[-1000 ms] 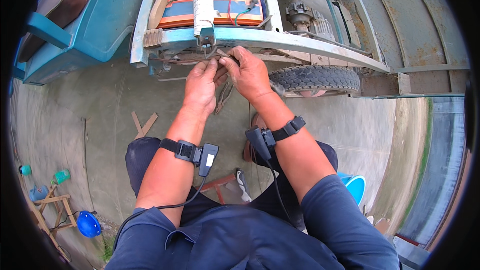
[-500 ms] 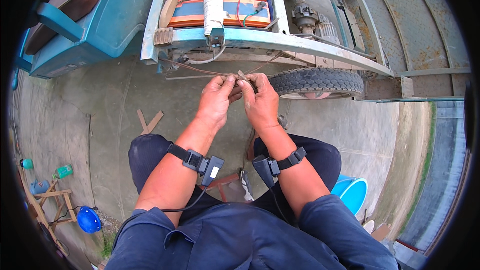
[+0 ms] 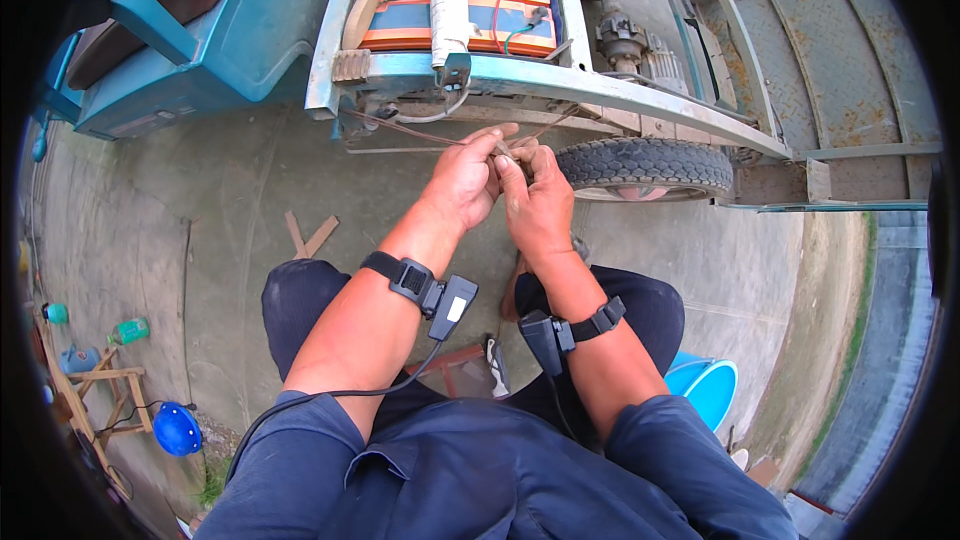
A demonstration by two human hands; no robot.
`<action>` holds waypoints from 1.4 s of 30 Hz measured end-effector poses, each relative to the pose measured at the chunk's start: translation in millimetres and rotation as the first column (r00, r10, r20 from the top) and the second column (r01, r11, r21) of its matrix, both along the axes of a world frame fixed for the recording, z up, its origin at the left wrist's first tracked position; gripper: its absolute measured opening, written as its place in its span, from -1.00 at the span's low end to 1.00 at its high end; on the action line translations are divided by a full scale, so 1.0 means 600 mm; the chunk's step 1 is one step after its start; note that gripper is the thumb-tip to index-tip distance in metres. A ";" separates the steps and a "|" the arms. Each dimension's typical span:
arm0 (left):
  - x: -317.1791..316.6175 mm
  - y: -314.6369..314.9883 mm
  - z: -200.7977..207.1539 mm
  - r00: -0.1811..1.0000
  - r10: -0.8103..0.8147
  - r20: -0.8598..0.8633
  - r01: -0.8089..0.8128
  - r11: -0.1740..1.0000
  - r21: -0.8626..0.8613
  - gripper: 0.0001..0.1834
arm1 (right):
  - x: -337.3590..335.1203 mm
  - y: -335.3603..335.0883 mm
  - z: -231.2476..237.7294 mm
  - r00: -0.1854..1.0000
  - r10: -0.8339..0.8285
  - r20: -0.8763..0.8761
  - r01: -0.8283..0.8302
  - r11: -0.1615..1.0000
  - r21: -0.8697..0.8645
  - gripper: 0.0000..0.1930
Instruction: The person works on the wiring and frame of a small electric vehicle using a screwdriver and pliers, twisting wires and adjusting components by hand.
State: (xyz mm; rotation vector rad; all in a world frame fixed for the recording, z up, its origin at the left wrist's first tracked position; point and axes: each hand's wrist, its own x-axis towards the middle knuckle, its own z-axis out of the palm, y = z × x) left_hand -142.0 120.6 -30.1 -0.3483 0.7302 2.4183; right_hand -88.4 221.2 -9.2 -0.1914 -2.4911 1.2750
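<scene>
Under the blue metal frame (image 3: 500,68) of a vehicle, my two hands meet at thin brown wires (image 3: 405,130) that run in from both sides. My left hand (image 3: 462,182) is closed, thumb and fingers pinching the wire from the left, with its index finger reaching over the top. Close against it, my right hand (image 3: 540,205) is closed on the wire too, its thumb pressed toward the fingers. A small tan strip (image 3: 503,148) shows between the fingertips; its kind cannot be made out. The fingers partly hide where the wires meet.
Orange and blue batteries (image 3: 480,18) sit inside the frame. A tyre (image 3: 645,168) stands to the right of my hands. Teal bodywork (image 3: 220,50) is at the left. On the ground are wood pieces (image 3: 312,236), a blue helmet (image 3: 177,429) and, by my right knee, a blue bucket (image 3: 705,388).
In the picture, both hands and the vehicle have shifted slightly right. My left hand has turned, its index finger now stretched across the top of the wire; the tan strip sticks out less.
</scene>
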 end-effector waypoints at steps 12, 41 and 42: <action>0.034 -0.015 0.007 0.999 -0.025 0.033 0.031 0.981 -0.192 -0.61 | 0.021 0.006 -0.008 0.996 0.058 0.063 -0.040 0.968 -0.248 -0.84; 0.200 0.116 -0.081 0.955 -0.249 -0.162 0.087 0.755 -0.650 -0.67 | 0.004 0.054 -0.003 0.902 0.345 0.260 -0.012 0.622 -0.783 -0.74; 0.206 0.099 -0.047 0.913 -0.368 -0.178 0.113 0.646 -0.754 -0.67 | 0.005 0.058 0.001 0.894 0.342 0.289 0.036 0.589 -0.807 -0.74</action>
